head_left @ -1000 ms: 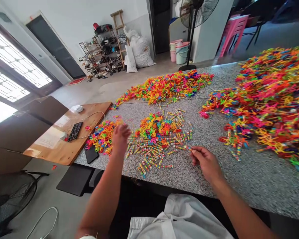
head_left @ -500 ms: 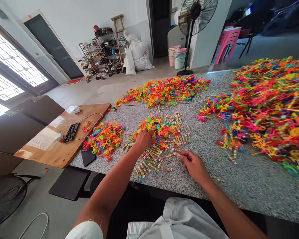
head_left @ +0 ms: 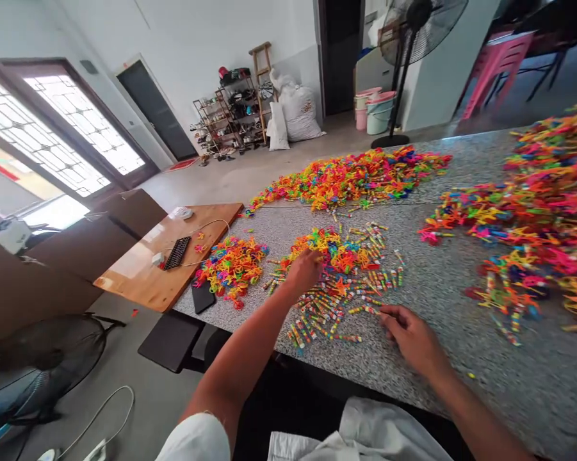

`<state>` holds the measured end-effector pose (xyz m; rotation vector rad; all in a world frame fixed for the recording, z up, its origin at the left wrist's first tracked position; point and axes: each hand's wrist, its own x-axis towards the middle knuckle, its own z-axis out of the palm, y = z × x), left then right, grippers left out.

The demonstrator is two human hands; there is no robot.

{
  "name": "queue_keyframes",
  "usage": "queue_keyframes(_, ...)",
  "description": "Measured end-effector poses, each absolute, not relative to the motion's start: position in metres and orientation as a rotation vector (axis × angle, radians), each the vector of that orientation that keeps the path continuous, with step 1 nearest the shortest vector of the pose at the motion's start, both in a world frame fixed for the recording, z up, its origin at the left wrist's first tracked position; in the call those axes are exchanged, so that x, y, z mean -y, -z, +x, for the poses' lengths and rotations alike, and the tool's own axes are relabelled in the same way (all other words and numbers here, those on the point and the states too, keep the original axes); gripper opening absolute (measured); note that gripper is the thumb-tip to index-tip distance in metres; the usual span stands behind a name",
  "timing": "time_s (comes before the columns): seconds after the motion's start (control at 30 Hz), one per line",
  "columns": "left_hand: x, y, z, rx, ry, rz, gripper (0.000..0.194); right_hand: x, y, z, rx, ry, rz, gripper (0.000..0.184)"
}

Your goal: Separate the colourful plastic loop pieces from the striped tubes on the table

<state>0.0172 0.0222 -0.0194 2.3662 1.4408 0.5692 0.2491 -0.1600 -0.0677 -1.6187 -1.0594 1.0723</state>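
Observation:
My left hand (head_left: 305,271) is on the near side of a small heap of bright plastic loops (head_left: 333,246), its fingers bent and closed, a bit of yellow showing at the fingertips. What it grips is mostly hidden. My right hand (head_left: 410,333) rests on the speckled stone table (head_left: 442,358), thumb and forefinger drawn together by the end of a small striped tube (head_left: 365,309). Whether they pinch that tube is unclear. Between the hands lie many striped tubes (head_left: 319,314) with pale ends, some in rough rows.
Another loop heap (head_left: 235,266) lies left, beside a dark phone (head_left: 202,298). Larger piles stand at the back (head_left: 355,179) and right (head_left: 547,211). A wooden board (head_left: 144,275) carries a black keypad (head_left: 177,253). Floor fans stand behind (head_left: 408,70) and lower left (head_left: 43,365).
The view has turned left, so everything sits further right in the picture. My left hand's fingers have curled in at the heap. My right hand stays by the same tubes.

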Motion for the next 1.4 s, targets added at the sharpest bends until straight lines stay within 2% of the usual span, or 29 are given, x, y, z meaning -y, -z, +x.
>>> queue_keyframes(0.17, -0.028, 0.013, 0.000, -1.400, -0.991, 1.565, 0.009, 0.160, 0.062, 0.245, 1.006, -1.080, -1.589, 0.031)
queue_keyframes(0.27, -0.019, 0.008, -0.009, -1.135, -1.099, 1.049, 0.021, 0.157, 0.059, 0.240, 0.962, -1.118, -1.506, 0.031)
queue_keyframes(0.37, -0.005, 0.006, -0.007, -0.956, -1.110, 0.840, 0.033, 0.151, 0.051, 0.231, 0.945, -1.120, -1.419, 0.034)
queue_keyframes(0.6, 0.019, 0.009, 0.019, -1.016, -1.120, 0.795, 0.042, 0.132, 0.030, 0.204, 0.950, -1.081, -1.317, 0.033)
queue_keyframes(0.83, 0.047, -0.003, 0.043, -0.848, -0.975, 0.772, 0.038, 0.118, 0.026, 0.198, 0.824, -1.098, -1.199, 0.039)
queue_keyframes(1.0, 0.062, -0.006, 0.053, -0.792, -0.818, 0.907, 0.027, 0.117, 0.021, 0.201, 0.898, -1.103, -1.174, 0.038)
queue_keyframes(1.13, 0.058, -0.003, 0.051, -0.907, -0.876, 0.739, 0.017, 0.119, 0.022, 0.208, 0.736, -1.087, -1.134, 0.039)
queue_keyframes(1.27, 0.055, 0.000, 0.045, -0.987, -0.849, 0.595, 0.016, 0.129, 0.026, 0.214, 0.641, -0.988, -1.197, 0.040)
queue_keyframes(1.4, 0.059, -0.002, 0.045, -0.984, -0.766, 0.561, 0.011, 0.145, 0.028, 0.207, 0.769, -1.030, -1.252, 0.035)
